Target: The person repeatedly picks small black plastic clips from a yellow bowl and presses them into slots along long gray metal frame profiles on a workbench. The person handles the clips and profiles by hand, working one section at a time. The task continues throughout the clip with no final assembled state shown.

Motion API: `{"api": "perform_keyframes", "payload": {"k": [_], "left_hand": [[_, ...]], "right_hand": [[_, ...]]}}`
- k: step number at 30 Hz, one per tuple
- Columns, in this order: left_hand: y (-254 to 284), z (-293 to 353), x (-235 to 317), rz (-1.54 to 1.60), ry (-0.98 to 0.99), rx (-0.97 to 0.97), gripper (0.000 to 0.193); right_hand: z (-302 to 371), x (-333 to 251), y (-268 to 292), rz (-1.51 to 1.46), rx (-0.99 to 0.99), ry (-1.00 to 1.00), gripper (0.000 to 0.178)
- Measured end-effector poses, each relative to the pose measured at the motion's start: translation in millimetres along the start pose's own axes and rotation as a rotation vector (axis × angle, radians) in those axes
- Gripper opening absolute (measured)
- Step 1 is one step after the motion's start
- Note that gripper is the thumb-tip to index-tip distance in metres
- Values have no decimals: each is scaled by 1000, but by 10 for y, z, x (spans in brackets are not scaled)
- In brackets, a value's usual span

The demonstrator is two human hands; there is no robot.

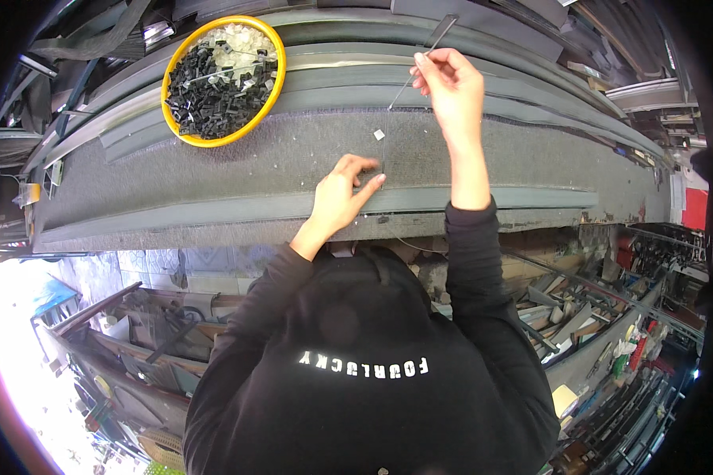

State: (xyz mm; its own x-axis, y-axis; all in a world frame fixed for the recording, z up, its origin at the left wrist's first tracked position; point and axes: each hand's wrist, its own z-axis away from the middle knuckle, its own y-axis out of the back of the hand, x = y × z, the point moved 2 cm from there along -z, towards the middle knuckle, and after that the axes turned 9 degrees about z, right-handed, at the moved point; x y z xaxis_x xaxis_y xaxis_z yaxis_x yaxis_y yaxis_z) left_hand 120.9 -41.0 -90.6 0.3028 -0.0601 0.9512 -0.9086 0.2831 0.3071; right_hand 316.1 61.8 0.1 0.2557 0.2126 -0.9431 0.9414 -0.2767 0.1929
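Note:
My right hand (455, 87) is raised over the far side of the bench, its thumb and fingers pinched on a thin rod (399, 95). The rod's upper end is a flat, dark strip; its lower tip slants down toward the left. A faint thread-like line seems to run from that tip toward my left hand (345, 190). My left hand hovers over the grey bench top, thumb and index apart, the fingertips blurred by motion. I cannot make out whether the line touches them. Between the hands lies a small white square piece (379, 134).
A yellow-rimmed basin (276, 83) of small black and clear plastic pieces stands at the far left. Long grey profiles (531, 198) lie along the near and far sides of the carpeted bench (214, 178). Racks of offcuts (562, 317) are behind me.

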Motion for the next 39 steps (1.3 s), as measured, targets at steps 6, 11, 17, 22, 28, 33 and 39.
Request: {"api": "perform_keyframes", "payload": {"k": [6,11,17,22,28,33,39], "left_hand": [[70,-374,44,-406,-319,301,12],[273,-389,-204,-512,-119,353,8],[656,-101,-333,-558,126,395,24],[626,-26,109,-401,-202,361,30],[55,12,546,-61,-31,-259,22],[810,-5,384,-283,39,60,27],[2128,-297,165,-816,-277,430,23]], "right_hand": [[387,-156,579,-378,192,-138,20],[862,215,1421,-249,815,-187,24],[1073,276,2185,-112,1210,37,21],[950,1,1458,109,300,-250,20],[1110,177,151,-419,-297,-469,11],[935,709,339,472,-82,-447,39],[908,1118,486,1116,-18,-221,26]]}}
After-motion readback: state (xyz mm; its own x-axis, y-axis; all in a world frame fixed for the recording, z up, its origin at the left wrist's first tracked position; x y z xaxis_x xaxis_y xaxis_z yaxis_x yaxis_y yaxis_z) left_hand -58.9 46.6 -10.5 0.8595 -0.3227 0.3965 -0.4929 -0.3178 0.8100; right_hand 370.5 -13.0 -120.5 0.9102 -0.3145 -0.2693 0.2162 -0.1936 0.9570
